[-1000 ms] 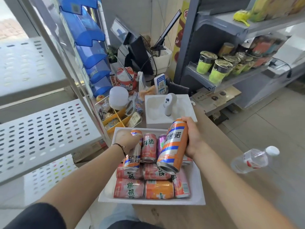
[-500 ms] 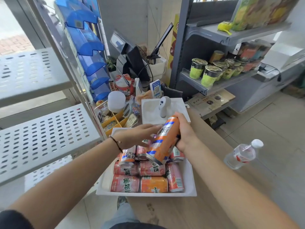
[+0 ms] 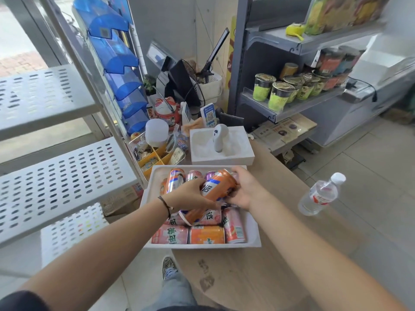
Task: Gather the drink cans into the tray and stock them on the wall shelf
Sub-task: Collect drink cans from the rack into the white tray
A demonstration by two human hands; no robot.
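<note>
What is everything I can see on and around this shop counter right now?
White plastic tray: one, on the wooden counter.
Tall orange-and-blue can: one, lying tilted over the tray's cans, both hands on it.
Pink and orange cans: several, lying in the tray.
Clear water bottle: one, on the counter's right edge.
White perforated metal shelves: left.
Green cups: several, grey shelf.
Left hand, right hand: gripping the tall can.

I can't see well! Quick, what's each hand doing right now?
Left hand: holds the tall orange can over the tray.
Right hand: touches that can's far end; a grip cannot be told.
</note>
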